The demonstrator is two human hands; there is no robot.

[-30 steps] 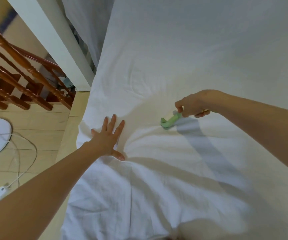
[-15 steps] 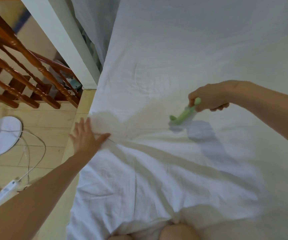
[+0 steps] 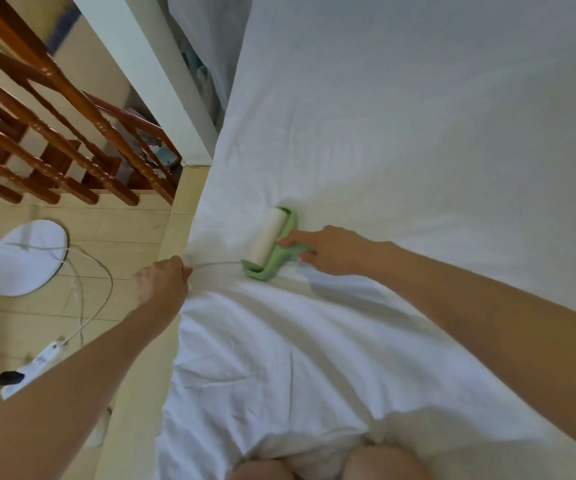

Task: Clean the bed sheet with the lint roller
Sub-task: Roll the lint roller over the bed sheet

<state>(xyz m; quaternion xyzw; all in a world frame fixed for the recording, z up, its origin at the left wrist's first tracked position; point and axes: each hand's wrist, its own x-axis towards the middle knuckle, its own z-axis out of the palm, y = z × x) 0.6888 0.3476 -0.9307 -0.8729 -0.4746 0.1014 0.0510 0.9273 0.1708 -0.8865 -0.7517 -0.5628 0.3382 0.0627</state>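
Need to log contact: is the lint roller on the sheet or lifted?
On it: the lint roller lies against the bed sheet, right hand gripping its handle.

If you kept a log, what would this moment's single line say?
task: cleaning bed sheet | right hand: holds lint roller, roll on sheet | left hand: grips sheet's edge | floor: fan base, power strip

A home bedroom — a bed with a white sheet [image 3: 400, 140], wooden stair railing [image 3: 54, 133], and a fan base [image 3: 26, 258] on the wood floor [image 3: 113, 223].
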